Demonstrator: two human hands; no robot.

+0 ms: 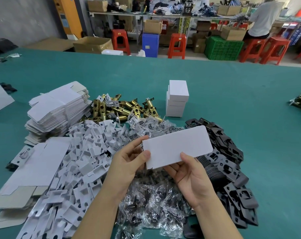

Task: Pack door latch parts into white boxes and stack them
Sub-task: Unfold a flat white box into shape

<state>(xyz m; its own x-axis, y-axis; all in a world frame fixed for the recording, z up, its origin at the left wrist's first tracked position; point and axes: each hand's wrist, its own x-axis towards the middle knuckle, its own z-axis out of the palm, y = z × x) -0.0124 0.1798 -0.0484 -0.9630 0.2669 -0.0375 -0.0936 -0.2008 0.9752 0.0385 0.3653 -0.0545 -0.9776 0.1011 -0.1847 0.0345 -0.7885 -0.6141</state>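
I'm holding a flat white box (177,147) in both hands, just below the middle of the frame. My left hand (129,163) is pinching its left end, thumb on the near face and fingers curling behind the top edge. My right hand (189,175) is gripping the lower edge, thumb pressing on the front and the palm cupping underneath. The box is lying tilted, its right end higher than its left, hanging above the parts and not touching them.

Right under my hands, clear bags (146,204) of small dark pieces are spreading toward the bottom of the frame. To the right of them, black plates (232,169) are lying in an overlapping heap down the right side. To the left, white card inserts (80,163) are piling across the lower left. Further left, flat box blanks (34,168) are lying at the lower left, and a taller stack of blanks (58,111) is sitting at centre left.

Above the bags, brass latches (122,109) are lying in a loose pile at the centre. Just right of them, a short stack of finished boxes (177,99) is standing upright on the green table (232,87), apart from the latches.

Across the top of the frame I'm seeing red stools (177,45), a green crate (223,48), and a person (265,18) sitting at the upper right, back turned.
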